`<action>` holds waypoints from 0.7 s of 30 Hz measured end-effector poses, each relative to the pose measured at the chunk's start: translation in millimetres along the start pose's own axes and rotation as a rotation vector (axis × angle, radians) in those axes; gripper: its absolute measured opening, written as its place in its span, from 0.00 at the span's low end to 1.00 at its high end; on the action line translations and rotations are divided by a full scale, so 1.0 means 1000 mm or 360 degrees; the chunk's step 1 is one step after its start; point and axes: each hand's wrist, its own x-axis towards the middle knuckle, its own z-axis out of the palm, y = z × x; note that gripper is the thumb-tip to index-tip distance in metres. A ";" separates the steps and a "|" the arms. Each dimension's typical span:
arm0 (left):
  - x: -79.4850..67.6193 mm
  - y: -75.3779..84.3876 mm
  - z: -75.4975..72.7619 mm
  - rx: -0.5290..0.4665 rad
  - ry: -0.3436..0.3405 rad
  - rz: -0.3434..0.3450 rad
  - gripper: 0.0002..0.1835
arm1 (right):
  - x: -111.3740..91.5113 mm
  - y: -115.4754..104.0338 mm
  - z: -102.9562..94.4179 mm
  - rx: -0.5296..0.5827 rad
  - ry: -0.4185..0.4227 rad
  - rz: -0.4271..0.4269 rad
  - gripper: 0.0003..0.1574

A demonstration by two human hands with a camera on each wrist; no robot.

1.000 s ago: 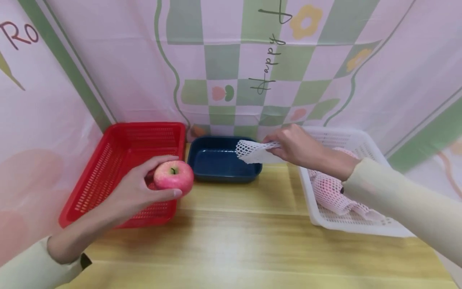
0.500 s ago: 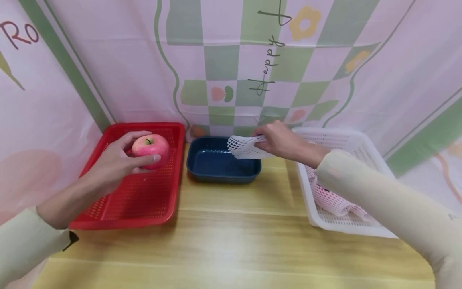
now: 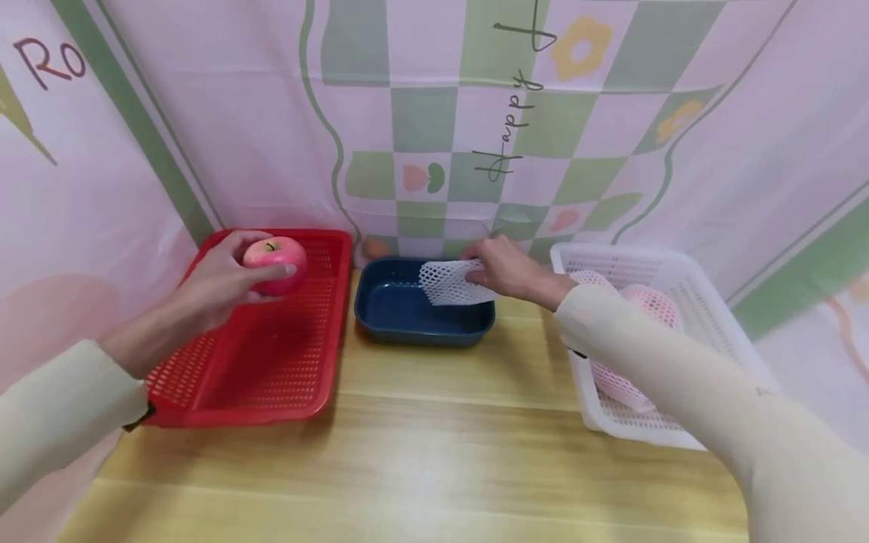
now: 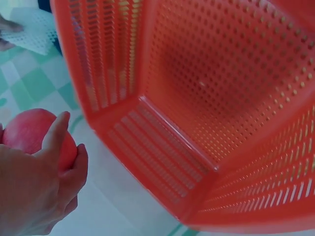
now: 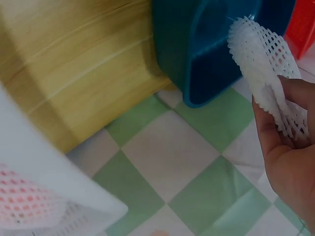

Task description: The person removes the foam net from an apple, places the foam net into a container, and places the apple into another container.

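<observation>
In the head view my left hand (image 3: 220,275) grips a pink-red apple (image 3: 277,265), thumb and fingers round its sides, over the red basket (image 3: 271,415). The left wrist view shows the same apple (image 4: 34,132) held above the basket's rim. A white foam mesh fruit sleeve (image 3: 448,283) hangs from my right hand (image 3: 505,268), pinched at one end above the navy blue tray (image 3: 414,337). Seen from the right wrist, the flattened sleeve (image 5: 261,64) sits between thumb and fingers, apart from the tray's floor.
At the right stands a white basket (image 3: 652,434) with several fruits in pink mesh sleeves (image 3: 652,302), partly hidden by my right sleeve. All containers rest on a wooden table (image 3: 434,452) against a patterned cloth backdrop (image 3: 421,121).
My left hand has carried the apple left and away from me, over the red basket. My right hand has moved slightly left with the mesh sleeve, further over the blue tray.
</observation>
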 end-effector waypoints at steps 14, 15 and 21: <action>0.031 -0.015 -0.010 -0.0032 0.0039 -0.0016 0.47 | 0.008 0.011 0.038 -0.0039 -0.0156 0.0117 0.18; 0.032 -0.016 -0.011 -0.0011 0.0031 -0.0022 0.47 | 0.008 0.011 0.038 -0.0055 -0.0166 0.0125 0.20; 0.042 -0.021 -0.018 0.0029 -0.0040 -0.0018 0.29 | 0.009 0.007 0.030 -0.0133 -0.0230 0.0198 0.32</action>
